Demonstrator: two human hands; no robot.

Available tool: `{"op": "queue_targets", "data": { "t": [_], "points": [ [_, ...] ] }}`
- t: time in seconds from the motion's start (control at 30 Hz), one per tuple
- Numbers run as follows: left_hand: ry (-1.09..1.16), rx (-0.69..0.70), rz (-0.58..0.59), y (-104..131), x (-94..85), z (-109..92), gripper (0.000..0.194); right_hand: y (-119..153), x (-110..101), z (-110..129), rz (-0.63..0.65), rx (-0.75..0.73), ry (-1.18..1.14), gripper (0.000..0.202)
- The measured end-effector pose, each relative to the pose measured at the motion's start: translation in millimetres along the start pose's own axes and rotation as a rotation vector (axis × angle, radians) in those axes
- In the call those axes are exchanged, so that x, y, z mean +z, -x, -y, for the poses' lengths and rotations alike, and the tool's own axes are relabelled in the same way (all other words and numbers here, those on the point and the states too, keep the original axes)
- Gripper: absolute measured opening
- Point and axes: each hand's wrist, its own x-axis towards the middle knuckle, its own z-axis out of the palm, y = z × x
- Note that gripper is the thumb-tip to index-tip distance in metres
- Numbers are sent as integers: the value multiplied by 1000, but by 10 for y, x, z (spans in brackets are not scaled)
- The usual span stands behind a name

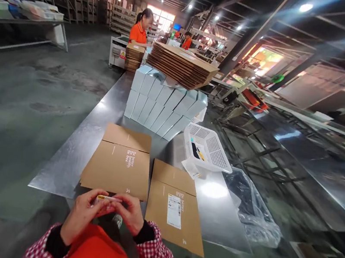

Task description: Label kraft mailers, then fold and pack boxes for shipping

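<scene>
Both hands meet in front of my body at the near edge of the metal table [80, 149]. Between their fingers is a small white roll with a yellow and red label [109, 199]. My left hand [85, 211] grips its left end, and my right hand [131, 214] pinches its right end. Just beyond them lies a flat brown carton stack [117, 168] with white print. To its right is another flat carton [160, 205] bearing a white label [174, 211].
Pale blue boxes [159, 105] stand in two rows, topped by stacked flat cartons [183, 63]. A white basket [221, 154] holds small items, with clear plastic [256, 220] beside it. A person in orange [138, 32] stands beyond the table.
</scene>
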Motion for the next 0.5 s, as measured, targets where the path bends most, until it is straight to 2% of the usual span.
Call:
{"op": "queue_targets", "data": {
  "t": [0.13, 0.23, 0.3, 0.37, 0.43, 0.5],
  "points": [
    [-25, -10, -129, -64, 130, 109, 40, 17, 123, -65, -93, 33, -45, 31],
    [-54, -4, -100, -80, 132, 152, 46, -14, 82, -159, -138, -21, 1, 33],
    [-102, 40, 14, -70, 52, 188, 49, -129, -76, -237, -233, -34, 18, 34],
    [-197, 83, 99, -59, -73, 283, 52, -347, -327, -330, -397, -16, 2, 35],
    [-346, 131, 98, -59, -201, 452, 49, -645, -595, -439, -517, 30, 4, 37],
    [-541, 245, 43, -83, -285, 650, 40, -963, -779, -560, -498, 67, 46, 35]
  ]
}}
